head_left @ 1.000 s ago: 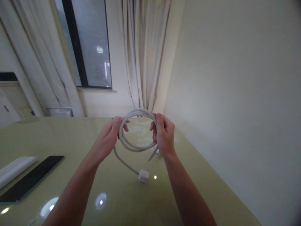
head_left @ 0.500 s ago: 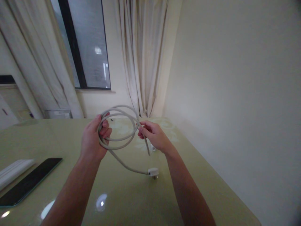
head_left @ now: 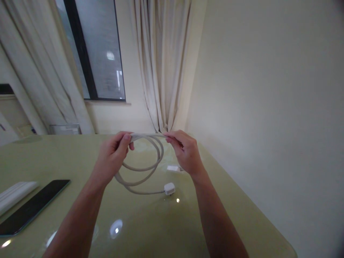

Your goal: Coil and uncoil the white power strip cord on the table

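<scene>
A coiled white cable (head_left: 146, 167) hangs between my two hands above the glossy yellow-green table (head_left: 150, 229). My left hand (head_left: 114, 156) pinches the cable's top strand at its left end. My right hand (head_left: 185, 152) pinches the same strand at its right end, so that stretch runs nearly level. The loops droop below toward the table. A white plug (head_left: 169, 188) at one cable end lies on the table. A second small white end piece (head_left: 173, 168) lies on the table just beside my right hand.
A dark tablet (head_left: 32, 207) and a white ribbed object (head_left: 14, 195) lie at the table's left. Cream curtains (head_left: 161, 64) and a dark window (head_left: 94, 50) stand behind. A plain wall (head_left: 268, 107) borders the table on the right.
The coil has gone from upright to hanging flat below a straight top strand. My right hand rose and moved right; my left hand shifted from gripping the loops to pinching the strand. The plug slid slightly left.
</scene>
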`<state>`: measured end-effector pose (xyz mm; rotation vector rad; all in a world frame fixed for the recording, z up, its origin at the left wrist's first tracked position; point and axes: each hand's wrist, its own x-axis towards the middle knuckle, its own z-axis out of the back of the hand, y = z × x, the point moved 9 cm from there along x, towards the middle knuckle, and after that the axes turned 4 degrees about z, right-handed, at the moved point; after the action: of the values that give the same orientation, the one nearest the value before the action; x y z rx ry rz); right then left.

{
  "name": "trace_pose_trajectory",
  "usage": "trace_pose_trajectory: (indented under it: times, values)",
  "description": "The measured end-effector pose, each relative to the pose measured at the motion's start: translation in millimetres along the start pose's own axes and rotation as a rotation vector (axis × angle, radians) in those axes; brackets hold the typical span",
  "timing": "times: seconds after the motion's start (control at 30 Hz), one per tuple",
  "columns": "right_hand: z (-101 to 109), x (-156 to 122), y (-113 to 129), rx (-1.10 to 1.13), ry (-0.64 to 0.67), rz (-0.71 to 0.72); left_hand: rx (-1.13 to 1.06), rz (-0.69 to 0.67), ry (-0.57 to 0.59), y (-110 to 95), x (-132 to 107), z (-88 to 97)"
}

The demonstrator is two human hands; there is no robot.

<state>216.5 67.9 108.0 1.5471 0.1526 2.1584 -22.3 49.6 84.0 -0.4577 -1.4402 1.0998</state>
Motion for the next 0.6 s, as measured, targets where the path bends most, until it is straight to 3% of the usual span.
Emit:
trace_pose_trajectory:
  times: [0.17,0.3,0.37,0.47,0.6]
  values:
    - [-34,-4,11,-0.048,0.210,0.060,0.110,-0.063,0.172,-9,-6,-29.3]
    - [-41,-6,6,-0.014,0.260,0.029,0.028,-0.014,0.160,-1,-5,-34.6]
    - [-39,-8,-8,0.006,0.295,-0.026,-0.050,0.070,0.089,10,-1,-24.2]
    - [-39,-13,-37,0.005,0.349,-0.137,-0.277,0.197,-0.134,24,2,6.2]
    - [-52,-19,-63,-0.005,0.378,-0.193,-0.577,0.235,-0.312,27,4,38.6]
